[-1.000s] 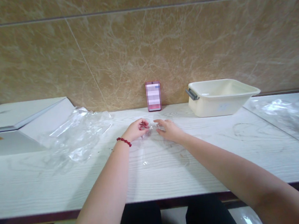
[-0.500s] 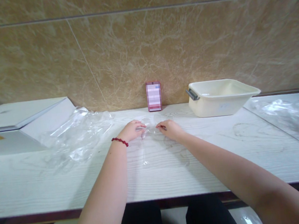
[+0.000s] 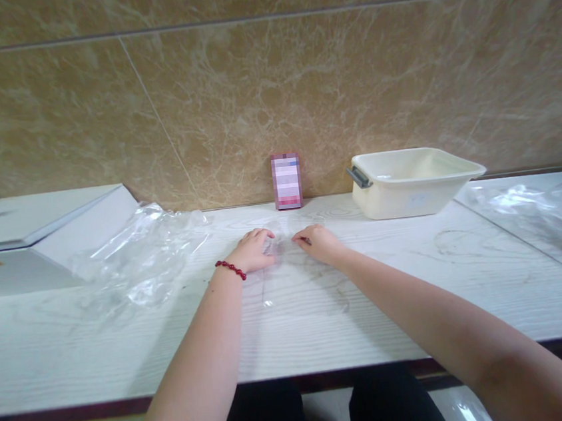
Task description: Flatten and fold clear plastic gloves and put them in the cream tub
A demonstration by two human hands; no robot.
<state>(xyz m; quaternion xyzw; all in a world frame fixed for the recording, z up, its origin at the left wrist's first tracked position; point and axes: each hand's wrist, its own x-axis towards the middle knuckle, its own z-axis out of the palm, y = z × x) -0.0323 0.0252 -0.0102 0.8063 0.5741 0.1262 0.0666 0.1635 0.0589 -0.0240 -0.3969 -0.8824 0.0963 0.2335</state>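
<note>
A clear plastic bag (image 3: 298, 282) lies flat on the white wood-grain table (image 3: 421, 303) in front of me. My left hand (image 3: 253, 249), with a red bead bracelet on its wrist, pinches the bag's far edge with its fingers curled. A few centimetres to the right, my right hand (image 3: 318, 242) pinches the same edge. The bag is nearly see-through and its outline is faint.
A heap of crumpled clear plastic (image 3: 140, 259) lies to the left beside a flat white box (image 3: 36, 223). A small pink box (image 3: 286, 181) stands against the tiled wall. A cream tub (image 3: 411, 183) sits at the back right, with more clear plastic (image 3: 547, 209) at the far right.
Both hands have shifted slightly along the bag's far edge and stayed pinched on it. The bag has stayed flat on the table.
</note>
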